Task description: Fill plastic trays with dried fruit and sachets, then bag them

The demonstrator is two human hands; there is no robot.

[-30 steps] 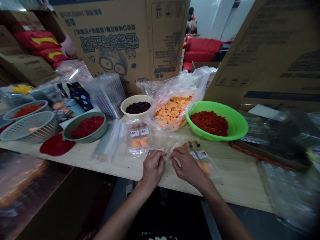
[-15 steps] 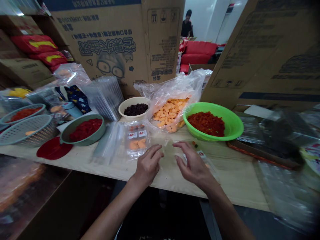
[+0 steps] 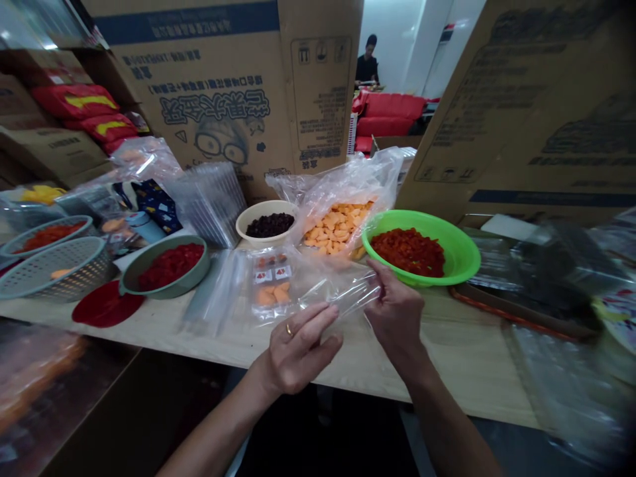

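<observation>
Both my hands have come up off the bench (image 3: 472, 358) since half a second ago, when they hovered open and low over it, and a clear bag (image 3: 342, 295) is now lifted between them. My left hand (image 3: 298, 351), a ring (image 3: 289, 329) on one finger, pinches the bag's near left edge between thumb and fingers. My right hand (image 3: 397, 311) is closed on its right end, so the hands are apart, each clamped on the same bag, which hangs in the air just above the bench's front part.

Just beyond the bag, a filled packet (image 3: 271, 281) with orange pieces and small labels lies flat on the bench, and a loose pile of empty clear sleeves (image 3: 213, 288) lies just beside it on the left. Farther left stands a grey-green bowl (image 3: 149, 281) of red pieces, with a red disc (image 3: 102, 308) in front of it and a slotted basket (image 3: 54, 265) beyond.

Behind my right hand sits a green bowl (image 3: 460, 252) of red pieces. Next to it an open plastic sack (image 3: 342, 199) holds orange pieces, and a cream bowl (image 3: 248, 218) holds dark ones. A stack of clear trays (image 3: 213, 195) leans behind that. A large printed cardboard box (image 3: 223, 79) stands at the back, and past it a person (image 3: 368, 63) is far off.
</observation>
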